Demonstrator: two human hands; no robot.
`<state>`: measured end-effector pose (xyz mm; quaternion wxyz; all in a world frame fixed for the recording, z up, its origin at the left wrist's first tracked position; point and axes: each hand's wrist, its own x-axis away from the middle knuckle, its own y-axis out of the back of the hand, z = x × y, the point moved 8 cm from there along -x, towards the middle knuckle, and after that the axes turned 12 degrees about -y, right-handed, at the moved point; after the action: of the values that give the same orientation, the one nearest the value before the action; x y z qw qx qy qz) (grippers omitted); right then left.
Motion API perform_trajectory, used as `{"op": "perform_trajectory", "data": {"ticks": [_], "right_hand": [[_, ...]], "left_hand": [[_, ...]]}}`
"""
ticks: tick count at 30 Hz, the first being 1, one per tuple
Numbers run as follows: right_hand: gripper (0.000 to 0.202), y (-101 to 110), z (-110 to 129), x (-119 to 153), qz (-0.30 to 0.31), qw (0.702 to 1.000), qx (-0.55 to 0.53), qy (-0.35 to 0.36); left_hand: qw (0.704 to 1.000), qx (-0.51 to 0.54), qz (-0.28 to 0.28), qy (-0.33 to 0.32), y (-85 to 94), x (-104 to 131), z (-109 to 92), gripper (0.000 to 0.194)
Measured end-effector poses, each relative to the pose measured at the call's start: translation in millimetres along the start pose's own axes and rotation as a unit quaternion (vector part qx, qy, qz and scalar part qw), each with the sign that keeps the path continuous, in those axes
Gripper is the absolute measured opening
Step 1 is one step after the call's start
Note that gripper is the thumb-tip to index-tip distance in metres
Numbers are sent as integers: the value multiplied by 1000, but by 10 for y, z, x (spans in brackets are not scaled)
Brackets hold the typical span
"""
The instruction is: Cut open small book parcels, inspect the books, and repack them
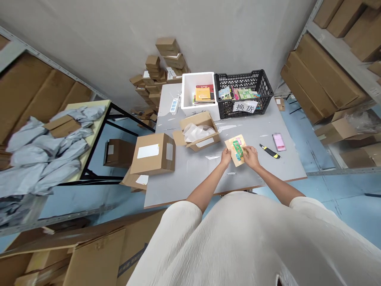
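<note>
A thin book (237, 149) with a cream cover and a green picture is held over the front part of the grey table (190, 174). My left hand (226, 156) pinches its left edge, and my right hand (251, 156) has closed fingers on its right side. To the right of my right hand lies a black and yellow utility knife (270, 151), with a pink, blurred item (279, 142) beyond it. An open carton (198, 133) with white padding inside stands beyond my left hand.
A white foam box (186, 89) and a black crate (219, 107), both holding books, stand at the table's back. A closed carton (153, 155) sits left. Grey parcels (59, 155) cover a side table. Shelves with cartons (324, 79) flank the right.
</note>
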<state>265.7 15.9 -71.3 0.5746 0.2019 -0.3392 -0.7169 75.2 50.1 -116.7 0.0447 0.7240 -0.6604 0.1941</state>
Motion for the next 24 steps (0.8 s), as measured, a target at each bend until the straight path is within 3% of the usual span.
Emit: {"op": "perform_trajectory", "data": {"ticks": [4,8,10,12,15,19,24], "right_hand": [[54,69,-250,-82,22,994,-69,-84],[36,-73,-360,-48,155,962,-166,-149],[36,-125,-338,-3,215,941,-206,-163],[41,-115,-301,14,236,927,-235,-174],[47,-18,-224,-31,210,925,-261,-181],[48,141,-139,-117,146,925,-291,-197],[42,326,-157,-139,90,921,-303,-228]], "left_hand": [[1000,-1,-2,0,125,-58,3,28],[1000,-5,-24,-2,220,-118,-21,27],[999,-7,-35,-9,246,-142,-57,29],[999,-4,-40,-19,257,-151,-114,31],[1000,-1,-10,-21,226,-115,-188,28],[995,-28,90,11,127,6,-179,22],[982,-48,178,33,-3,48,-111,34]]}}
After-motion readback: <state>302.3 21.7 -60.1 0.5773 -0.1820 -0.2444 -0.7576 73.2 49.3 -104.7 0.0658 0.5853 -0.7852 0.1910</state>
